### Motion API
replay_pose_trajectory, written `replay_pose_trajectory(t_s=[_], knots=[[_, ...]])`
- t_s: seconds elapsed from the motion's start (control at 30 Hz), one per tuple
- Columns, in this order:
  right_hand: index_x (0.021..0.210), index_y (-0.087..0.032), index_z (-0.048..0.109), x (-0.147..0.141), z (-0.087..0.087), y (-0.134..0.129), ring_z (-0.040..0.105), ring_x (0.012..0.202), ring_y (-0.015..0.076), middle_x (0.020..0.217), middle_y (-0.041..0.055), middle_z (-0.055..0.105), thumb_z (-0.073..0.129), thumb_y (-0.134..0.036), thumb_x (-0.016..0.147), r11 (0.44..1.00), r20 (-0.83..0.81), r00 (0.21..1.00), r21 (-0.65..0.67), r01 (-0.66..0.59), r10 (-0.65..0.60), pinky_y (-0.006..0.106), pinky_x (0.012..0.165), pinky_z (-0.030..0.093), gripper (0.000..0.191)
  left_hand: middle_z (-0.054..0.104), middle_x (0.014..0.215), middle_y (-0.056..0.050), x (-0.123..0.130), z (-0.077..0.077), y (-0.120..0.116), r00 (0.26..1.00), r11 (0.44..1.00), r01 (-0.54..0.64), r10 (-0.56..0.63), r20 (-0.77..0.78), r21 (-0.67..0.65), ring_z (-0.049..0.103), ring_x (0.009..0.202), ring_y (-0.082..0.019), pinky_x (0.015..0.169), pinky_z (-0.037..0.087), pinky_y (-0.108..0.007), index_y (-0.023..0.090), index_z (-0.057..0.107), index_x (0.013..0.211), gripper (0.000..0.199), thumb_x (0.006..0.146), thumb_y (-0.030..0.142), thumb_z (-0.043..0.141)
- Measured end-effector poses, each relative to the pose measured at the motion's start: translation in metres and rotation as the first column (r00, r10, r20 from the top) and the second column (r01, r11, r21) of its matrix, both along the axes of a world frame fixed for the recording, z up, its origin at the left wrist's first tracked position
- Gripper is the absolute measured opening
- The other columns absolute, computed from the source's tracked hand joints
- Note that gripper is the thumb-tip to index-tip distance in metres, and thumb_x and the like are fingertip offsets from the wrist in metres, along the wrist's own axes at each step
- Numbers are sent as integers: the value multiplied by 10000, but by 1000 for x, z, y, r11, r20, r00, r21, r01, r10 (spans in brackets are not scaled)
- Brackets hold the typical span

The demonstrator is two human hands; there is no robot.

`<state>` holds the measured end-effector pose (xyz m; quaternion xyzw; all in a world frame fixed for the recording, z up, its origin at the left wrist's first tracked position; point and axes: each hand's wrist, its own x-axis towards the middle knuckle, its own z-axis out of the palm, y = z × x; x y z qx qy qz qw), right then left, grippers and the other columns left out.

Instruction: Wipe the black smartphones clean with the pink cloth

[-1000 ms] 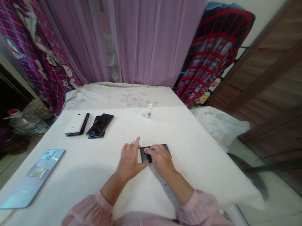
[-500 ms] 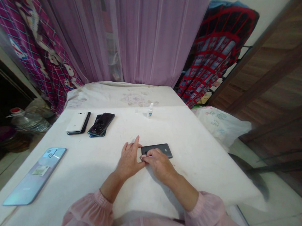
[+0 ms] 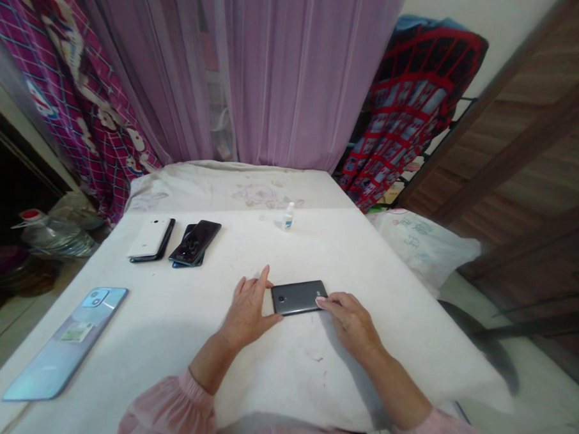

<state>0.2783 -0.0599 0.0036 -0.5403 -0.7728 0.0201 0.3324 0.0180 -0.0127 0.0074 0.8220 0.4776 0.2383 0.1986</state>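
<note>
A dark grey smartphone [image 3: 298, 298] lies back up on the white-covered table, its camera at the left end. My left hand [image 3: 248, 308] braces that end, thumb at the near corner and a finger at the far corner, with another finger raised. At the phone's right end, the fingers of my right hand [image 3: 352, 323] are pinched together on its back. A small pale spot shows at those fingertips; whether it is a nail or a scrap of something is unclear. Beyond the phone stands a small white bottle [image 3: 288, 217].
At the back left lie a white phone [image 3: 149, 238] on a dark one and a black phone [image 3: 197, 242] on a blue one. A light blue phone [image 3: 68, 345] rests near the left edge. A plastic bag [image 3: 422, 245] is right of the table [image 3: 244, 375].
My right hand has moved right across the phone's back, from its left end to its right end, uncovering the camera. My left hand stays in place at the left end.
</note>
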Motion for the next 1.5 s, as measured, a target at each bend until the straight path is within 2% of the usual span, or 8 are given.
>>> replay_pose_trajectory(t_s=[0.17,0.43,0.7,0.9,1.03,1.2,1.33,1.5], knots=[[999,-272,747,0,-3,7,607,773,169,834,47,668,443,-175,903,998,-34,998,25,58,-58,279,691,519,334,591,1210,-66,0,1,1,1000,1000,3,-3,-8,-21,479,1186,-280,1117,171,-536,227,18,1489,1052,717,285,730],[903,-226,775,-10,-8,50,606,738,199,792,75,667,471,-169,870,984,-61,983,22,175,-173,311,681,509,311,601,1193,-67,2,7,0,1000,999,-12,12,-11,-30,491,1173,-272,1116,174,-535,214,55,1490,1021,711,275,713],[999,-261,751,-10,-8,8,592,756,176,830,57,659,439,-185,901,992,-48,991,29,125,-123,281,671,501,335,602,1192,-76,4,9,-2,1000,1000,-15,15,-26,-9,491,1173,-281,1113,171,-545,205,80,1481,964,724,273,673],[926,-241,766,-12,-6,27,589,723,190,791,59,659,443,-143,881,986,-11,988,56,157,-157,299,639,491,340,606,1189,-74,3,4,-1,1000,1000,-13,13,-7,15,501,1163,-284,1110,182,-553,213,78,1485,964,725,273,669],[922,-242,760,-40,-2,35,591,757,195,824,59,677,463,-111,878,990,32,992,74,119,-121,306,662,494,328,613,1178,-68,4,4,-1,1000,999,-21,21,1,27,510,1153,-285,1102,200,-554,218,67,1488,982,720,274,676],[996,-248,730,-76,4,16,575,775,176,861,47,679,546,-122,878,997,71,997,62,-38,33,297,708,504,252,612,1176,-65,4,3,-1,1000,999,-14,14,9,42,507,1154,-284,1094,217,-553,224,52,1489,999,716,266,685],[1009,-254,726,-57,2,8,580,788,167,869,48,677,503,-111,895,996,45,997,65,-58,55,282,702,515,289,609,1186,-65,4,1,-1,1000,999,-13,12,16,41,511,1160,-283,1098,210,-554,234,61,1490,986,723,272,679],[973,-274,748,-15,-3,13,593,768,173,840,41,682,462,-148,900,989,2,993,80,121,-122,291,686,511,321,610,1200,-69,1,3,0,1000,1000,3,-4,9,12,499,1177,-283,1113,184,-551,225,80,1488,979,719,266,684]])
